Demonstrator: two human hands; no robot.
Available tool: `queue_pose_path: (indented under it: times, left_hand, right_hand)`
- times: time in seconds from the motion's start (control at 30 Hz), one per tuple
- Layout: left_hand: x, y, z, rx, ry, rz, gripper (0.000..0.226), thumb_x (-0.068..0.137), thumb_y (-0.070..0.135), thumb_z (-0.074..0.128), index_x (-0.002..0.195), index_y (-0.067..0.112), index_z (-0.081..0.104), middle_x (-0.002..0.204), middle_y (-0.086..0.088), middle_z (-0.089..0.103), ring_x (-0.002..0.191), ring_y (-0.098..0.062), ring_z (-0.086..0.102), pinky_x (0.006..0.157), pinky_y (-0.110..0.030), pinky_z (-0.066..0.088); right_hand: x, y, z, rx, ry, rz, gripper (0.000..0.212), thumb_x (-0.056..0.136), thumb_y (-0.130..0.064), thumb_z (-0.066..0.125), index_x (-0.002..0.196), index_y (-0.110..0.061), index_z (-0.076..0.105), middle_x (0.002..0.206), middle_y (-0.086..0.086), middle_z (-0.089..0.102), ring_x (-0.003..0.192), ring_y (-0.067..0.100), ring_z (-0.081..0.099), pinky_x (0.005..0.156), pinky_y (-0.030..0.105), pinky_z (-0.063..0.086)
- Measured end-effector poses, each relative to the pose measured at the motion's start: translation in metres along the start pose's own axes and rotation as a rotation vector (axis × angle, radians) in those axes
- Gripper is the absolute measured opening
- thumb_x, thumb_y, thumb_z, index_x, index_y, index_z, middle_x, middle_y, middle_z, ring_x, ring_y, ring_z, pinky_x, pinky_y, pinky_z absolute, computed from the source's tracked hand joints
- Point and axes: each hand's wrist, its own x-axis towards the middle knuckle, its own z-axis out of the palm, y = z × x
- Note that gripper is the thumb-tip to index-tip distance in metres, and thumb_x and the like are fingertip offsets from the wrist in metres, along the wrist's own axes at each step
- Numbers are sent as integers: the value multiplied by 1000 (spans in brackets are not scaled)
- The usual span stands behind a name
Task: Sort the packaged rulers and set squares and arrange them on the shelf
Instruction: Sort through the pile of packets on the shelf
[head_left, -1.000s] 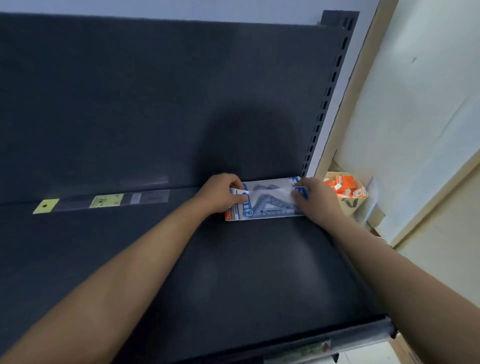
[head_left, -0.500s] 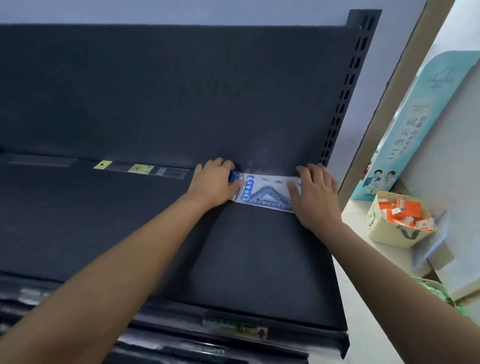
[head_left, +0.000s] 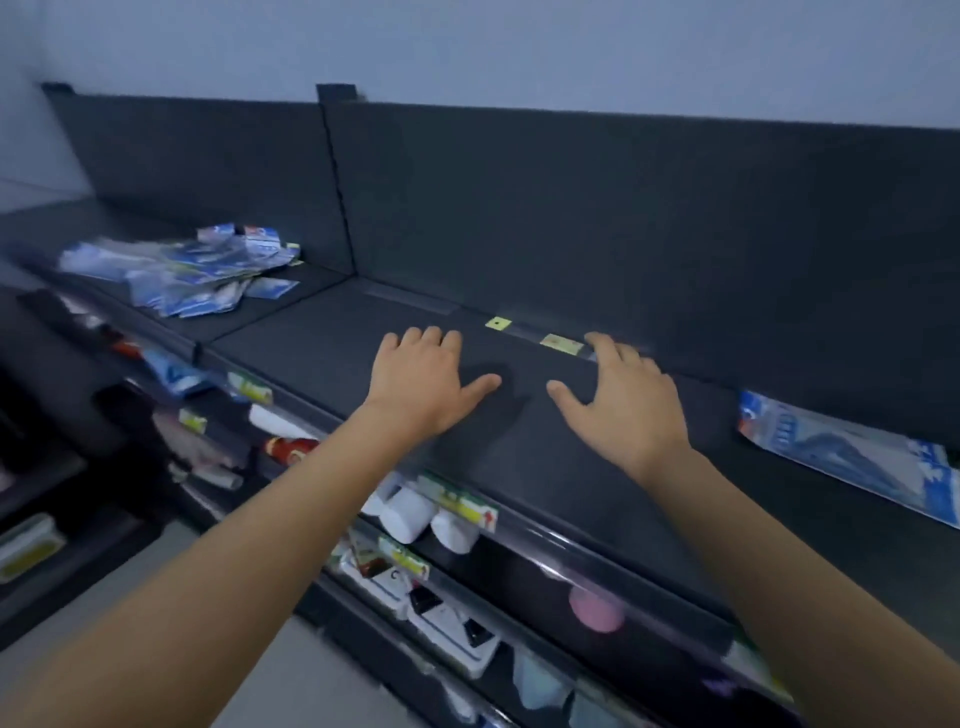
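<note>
Reaching out over the dark shelf (head_left: 519, 467), the left hand (head_left: 426, 382) and the right hand (head_left: 623, 400) were both spread wide and held nothing. I could not tell if they touched the shelf or hung just above it. One blue and white packet (head_left: 852, 457) lay at the right edge of the frame, close to the back wall. A messy pile of packets (head_left: 176, 275) sat at the upper left of the frame, well apart from the hands.

I think a few things could go wrong. The pile was loose and the packets looked shiny and slippery. A quick grab might pull several at once, and some could slide off the front edge onto the lower shelves (head_left: 402, 560). The packets all looked alike in blue and white. The picture was too blurry to tell rulers from set squares, so the wrong kinds could get mixed. The right arm (head_left: 753, 545) was near the lone packet, and a careless swing could knock it crooked.
</note>
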Motion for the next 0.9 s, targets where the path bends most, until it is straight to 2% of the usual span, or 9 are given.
queue_pose_path:
  times: [0.17,0.33,0.67,0.8,0.9]
  left_hand:
    - [-23,-146,4,24,-28,-120,85,86,76,21,140,12,37,138,-10,47,128,-30,41,104,-43,30]
    - [-36,-276,4,60,-31,-255,88,83,79,19,137,12,41,136,-10,50,127,-30,42,105,-44,31]
    - [10,-445,43,76,-50,-399,89,81,82,21,137,16,41,136,-8,50,127,-28,43,105,-44,32]
    - [48,-505,61,101,-74,-449,86,80,82,24,133,16,44,134,-7,51,126,-29,45,103,-44,32]
    - [83,-551,67,114,-111,-481,82,83,79,27,130,16,46,134,-7,52,126,-28,44,102,-43,32]
  right_hand:
    - [25,-146,47,28,-30,-100,70,87,-59,45,144,-22,28,141,8,43,127,33,41,102,45,35]
    - [47,-263,89,97,-82,-168,71,87,-60,44,145,-22,26,142,8,42,127,32,41,102,45,35]
    - [134,-391,165,131,-171,-191,68,88,-59,46,140,-18,33,136,9,46,122,30,45,98,43,41]
    - [193,-440,204,156,-245,-203,62,86,-57,50,133,-17,40,131,10,49,118,32,47,92,40,43]
    - [244,-479,221,207,-265,-209,64,87,-56,51,136,-16,39,134,10,48,122,33,46,91,38,41]
